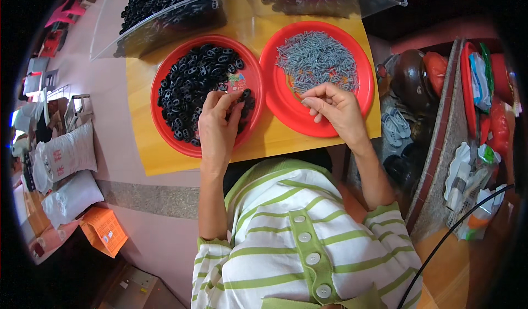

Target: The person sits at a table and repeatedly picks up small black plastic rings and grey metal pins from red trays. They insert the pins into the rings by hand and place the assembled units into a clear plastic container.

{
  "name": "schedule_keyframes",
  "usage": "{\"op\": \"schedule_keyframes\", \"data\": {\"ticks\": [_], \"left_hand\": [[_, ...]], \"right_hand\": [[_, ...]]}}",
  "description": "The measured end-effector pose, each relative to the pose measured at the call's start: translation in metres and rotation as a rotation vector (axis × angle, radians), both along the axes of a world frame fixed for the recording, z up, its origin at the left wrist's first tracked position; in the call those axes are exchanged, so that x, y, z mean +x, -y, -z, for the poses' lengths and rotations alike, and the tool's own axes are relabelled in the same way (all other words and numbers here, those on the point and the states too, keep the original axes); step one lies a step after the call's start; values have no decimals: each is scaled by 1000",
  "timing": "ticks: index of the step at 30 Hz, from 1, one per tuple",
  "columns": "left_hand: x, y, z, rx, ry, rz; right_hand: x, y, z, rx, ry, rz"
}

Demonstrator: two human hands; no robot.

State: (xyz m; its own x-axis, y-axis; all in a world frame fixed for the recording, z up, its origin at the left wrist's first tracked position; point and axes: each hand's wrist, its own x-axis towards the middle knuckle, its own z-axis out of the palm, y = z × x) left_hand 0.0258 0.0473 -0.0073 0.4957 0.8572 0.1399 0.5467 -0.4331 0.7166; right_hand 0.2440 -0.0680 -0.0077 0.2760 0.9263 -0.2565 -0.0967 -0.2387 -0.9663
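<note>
On the left, a red plate (pixel 158 123) carries a heap of small black oval plastic pieces with two holes (pixel 190 78). My left hand (pixel 219 123) is over its right side, thumb and fingers pinched on one black plastic piece (pixel 246 94). A second red plate (pixel 360 50) on the right bears a pile of grey metal screws (pixel 316 58). Over its near part, my right hand (pixel 336 110) is closed in a pinch, with the small end of a screw (pixel 304 103) showing at the fingertips. The fingers hide most of it.
Both plates stand on a yellow wooden table (pixel 159 163). Behind them are a clear bin (pixel 170 25) of black pieces and another clear bin (pixel 324 1). White sacks (pixel 69 152) and an orange basket (pixel 103 231) lie left; a dark jar (pixel 411 78) stands right.
</note>
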Motion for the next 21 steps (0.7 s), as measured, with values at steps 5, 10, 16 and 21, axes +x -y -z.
{"op": "schedule_keyframes", "data": {"ticks": [5, 10, 16, 21], "left_hand": [[2, 1, -1, -5, 8, -1], [5, 0, -5, -51, 11, -33], [6, 10, 1, -222, 379, -137], [32, 36, -19, -726, 646, -2]], "right_hand": [[3, -1, -3, -17, -175, 33], [1, -1, -5, -29, -221, 34], [-4, 0, -9, 18, -216, 31], [-14, -4, -14, 30, -291, 68]]}}
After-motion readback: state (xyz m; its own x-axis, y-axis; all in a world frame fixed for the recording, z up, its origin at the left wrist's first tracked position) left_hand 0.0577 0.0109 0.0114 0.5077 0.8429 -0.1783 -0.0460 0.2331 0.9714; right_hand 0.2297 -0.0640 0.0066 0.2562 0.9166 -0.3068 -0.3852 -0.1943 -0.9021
